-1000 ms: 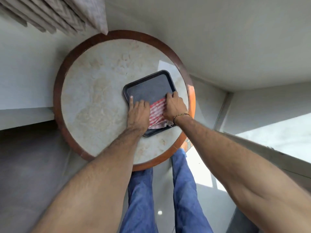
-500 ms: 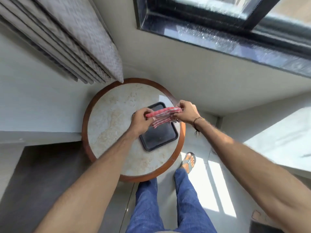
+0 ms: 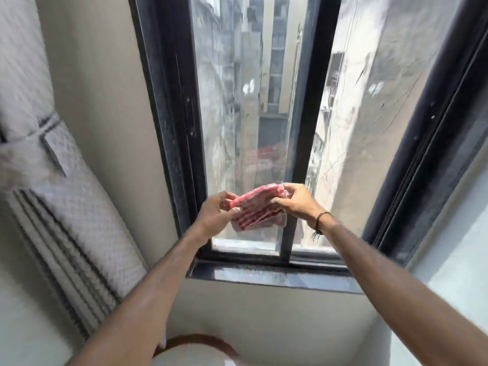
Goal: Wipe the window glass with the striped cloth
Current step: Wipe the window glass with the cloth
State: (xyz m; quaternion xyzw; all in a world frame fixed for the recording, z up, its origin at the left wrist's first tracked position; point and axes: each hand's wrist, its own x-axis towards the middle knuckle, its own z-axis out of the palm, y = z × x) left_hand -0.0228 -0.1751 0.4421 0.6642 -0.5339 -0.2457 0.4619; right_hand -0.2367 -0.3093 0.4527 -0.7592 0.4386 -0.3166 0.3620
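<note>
While both hands hold it up, red-and-white striped folded cloth (image 3: 257, 208) sits in front of the lower dusty window glass (image 3: 239, 114), contact with pane not discernible. Left to right: tied-back grey quilted curtain (image 3: 55, 165), black metal window frame (image 3: 171, 122), left hand (image 3: 215, 216) fingers pinched on the cloth's left edge, right hand (image 3: 297, 200) fingers pinched on the right edge. Risks, my read: folded wad only smears grime; loose lower layers could slip from the two-point pinch.
</note>
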